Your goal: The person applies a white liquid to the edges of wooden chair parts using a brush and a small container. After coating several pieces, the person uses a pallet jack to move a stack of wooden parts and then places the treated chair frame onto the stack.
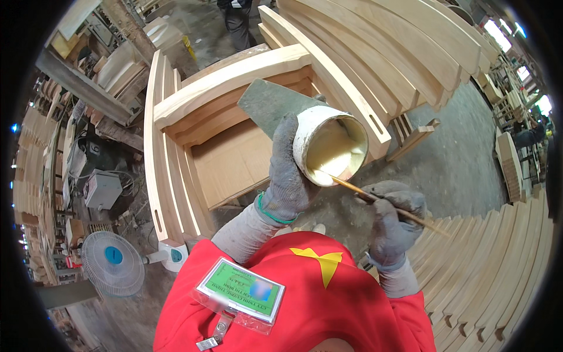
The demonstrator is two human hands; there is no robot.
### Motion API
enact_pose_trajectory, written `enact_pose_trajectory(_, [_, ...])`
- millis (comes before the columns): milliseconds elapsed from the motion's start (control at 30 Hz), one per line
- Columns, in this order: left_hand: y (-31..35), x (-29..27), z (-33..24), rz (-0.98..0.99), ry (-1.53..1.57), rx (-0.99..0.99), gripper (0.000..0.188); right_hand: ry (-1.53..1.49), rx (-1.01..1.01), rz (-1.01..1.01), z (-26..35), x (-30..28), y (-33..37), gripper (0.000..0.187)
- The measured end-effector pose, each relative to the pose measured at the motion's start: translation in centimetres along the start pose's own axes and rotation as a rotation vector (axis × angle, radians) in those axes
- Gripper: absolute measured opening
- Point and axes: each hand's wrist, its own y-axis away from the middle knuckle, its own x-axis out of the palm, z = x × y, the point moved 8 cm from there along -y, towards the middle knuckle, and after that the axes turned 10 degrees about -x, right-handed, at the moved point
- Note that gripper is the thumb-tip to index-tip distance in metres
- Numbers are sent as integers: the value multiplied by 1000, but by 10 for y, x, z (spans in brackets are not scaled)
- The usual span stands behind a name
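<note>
My left hand (pixel 287 176), in a grey glove, is closed round a white cup (pixel 301 138) tilted toward me. Cream-coloured liquid, like glue, (pixel 334 154) lies inside it. Behind the cup a flat grey-green plate (pixel 271 105) sticks out to the left; whether it is fixed to the cup or held with it I cannot tell. My right hand (pixel 393 220), also gloved, grips a thin wooden stick (pixel 363 193). The stick's far end is at the cup's lower rim, in the pale liquid. Beyond my hands stands a pale wooden frame (pixel 234 82) with a panel (pixel 231 161) inside.
Rows of shaped wooden parts stand at the upper right (pixel 387 53) and lower right (pixel 487 270). A fan (pixel 113 263) is at the lower left, near a grey box (pixel 103 189). Another person's legs (pixel 237 26) show at the top. Concrete floor (pixel 463 158) lies to the right.
</note>
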Motion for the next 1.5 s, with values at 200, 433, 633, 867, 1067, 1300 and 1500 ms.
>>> enact_pose_trajectory(200, [-12,-17,1,-95,42,-19,56,73,-14,104,7,12,7,8])
enact_pose_trajectory(433, [-20,-56,7,-219,37,-2,53,134,105,-214,-12,-23,-27,14])
enact_pose_trajectory(633, [-17,-86,1,-177,80,-19,43,608,116,-79,-40,-89,-92,17])
enact_pose_trajectory(867, [-5,-118,-11,-274,119,-37,46,838,215,109,-63,-83,-108,29])
enact_pose_trajectory(1067, [-1,-129,-17,-293,82,3,47,807,171,105,-73,-86,-108,30])
enact_pose_trajectory(1300, [3,-132,-23,-280,-25,52,49,837,124,120,-79,-86,-109,29])
enact_pose_trajectory(1500, [16,-111,-47,-367,-892,350,50,802,233,113,-85,-80,-119,27])
